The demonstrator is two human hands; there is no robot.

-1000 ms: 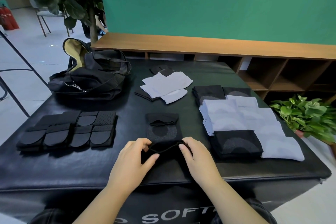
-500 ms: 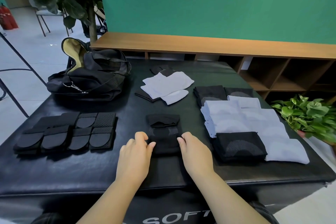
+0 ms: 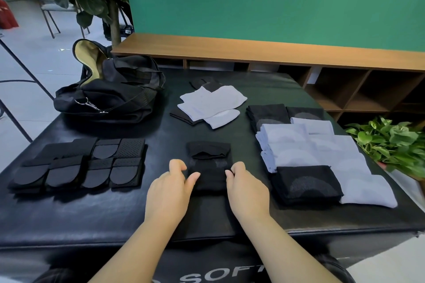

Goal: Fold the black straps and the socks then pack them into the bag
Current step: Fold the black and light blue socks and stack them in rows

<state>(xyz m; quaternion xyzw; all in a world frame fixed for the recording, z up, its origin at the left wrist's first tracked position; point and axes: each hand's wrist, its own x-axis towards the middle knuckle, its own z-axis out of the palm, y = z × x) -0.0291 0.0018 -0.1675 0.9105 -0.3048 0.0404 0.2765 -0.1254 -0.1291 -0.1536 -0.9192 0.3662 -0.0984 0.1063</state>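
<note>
Nearest me, both hands sit at the sides of a black sock [image 3: 209,167] in the middle of the table [image 3: 115,218]. The left hand [image 3: 169,193] has its thumb tip at the sock's left edge, fingers curled and pinching nothing; the right hand [image 3: 248,190] touches the right edge, and whether it grips cloth I cannot tell. The sock looks folded over, so this seems the tail of a fold; next it wants lifting and setting on the folded socks [image 3: 317,158] to the right. Folded straps [image 3: 82,163] lie well left. Farther back, loose socks [image 3: 211,105] wait unfolded. The bag [image 3: 110,94] gapes open at the far left, nothing visibly packed yet.
</note>
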